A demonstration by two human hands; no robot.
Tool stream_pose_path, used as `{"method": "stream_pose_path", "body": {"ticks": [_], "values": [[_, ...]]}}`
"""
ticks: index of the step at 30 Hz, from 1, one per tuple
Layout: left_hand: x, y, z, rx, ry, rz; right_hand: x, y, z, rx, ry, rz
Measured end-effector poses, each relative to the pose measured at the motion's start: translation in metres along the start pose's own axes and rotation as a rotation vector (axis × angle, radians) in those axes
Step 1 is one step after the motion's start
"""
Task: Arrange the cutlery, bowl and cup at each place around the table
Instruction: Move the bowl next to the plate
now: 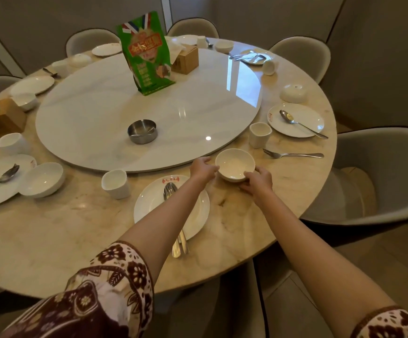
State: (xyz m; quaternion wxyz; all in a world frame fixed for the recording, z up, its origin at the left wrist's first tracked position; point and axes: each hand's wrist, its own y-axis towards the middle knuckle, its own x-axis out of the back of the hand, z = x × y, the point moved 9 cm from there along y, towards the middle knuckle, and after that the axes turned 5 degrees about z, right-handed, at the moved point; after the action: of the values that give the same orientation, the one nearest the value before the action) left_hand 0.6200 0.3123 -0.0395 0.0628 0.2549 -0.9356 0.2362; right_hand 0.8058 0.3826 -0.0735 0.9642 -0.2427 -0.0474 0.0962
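Just off the upper right of the near plate (149, 203), close to its far rim, the small white bowl (234, 164) sits between both hands. The left hand (203, 168) is curved against its left wall and the right hand (259, 179) cups its near right side with fingers curled round it, so both hold it in a narrow grasp. Whether its foot rests on the table (76, 240) or hangs just above, I cannot tell. The step in hand looks like seating the bowl in its spot for this setting. The setting's cup (115, 182) stands off the plate's upper left, and its cutlery (170, 191) lies lengthwise down the plate, handles overhanging the near rim. To do it well, I would lower the bowl flat, not on one edge, since glazed ware on polished stone is likely to skate and clink. It wants to end near the plate's rim but apart from it, and short of the turntable (149, 106) edge beyond the plate, so that can spin freely. One hand should let go first, and the left forearm should draw back high enough to miss the cutlery it crosses. The loose fork (293, 155) farther right of the plate belongs, I judge, to the next seat, so it needs room.
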Motion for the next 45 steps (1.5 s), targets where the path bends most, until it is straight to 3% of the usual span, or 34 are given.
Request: {"method": "stream_pose_path", "body": {"ticks": [8, 15, 35, 45], "values": [[0.017, 0.012, 0.003, 0.028, -0.079, -0.001, -0.012, 0.003, -0.003, -0.047, 0.255, 0.103], [0.051, 0.012, 0.013, 0.06, -0.095, -0.071, -0.045, -0.006, 0.001, -0.063, 0.252, 0.183], [0.062, -0.005, 0.013, 0.012, 0.106, -0.13, -0.049, -0.026, -0.01, -0.086, 0.208, 0.179], [0.06, -0.019, 0.01, 0.001, 0.11, 0.063, -0.049, -0.043, -0.012, -0.142, 0.244, 0.212]]}}
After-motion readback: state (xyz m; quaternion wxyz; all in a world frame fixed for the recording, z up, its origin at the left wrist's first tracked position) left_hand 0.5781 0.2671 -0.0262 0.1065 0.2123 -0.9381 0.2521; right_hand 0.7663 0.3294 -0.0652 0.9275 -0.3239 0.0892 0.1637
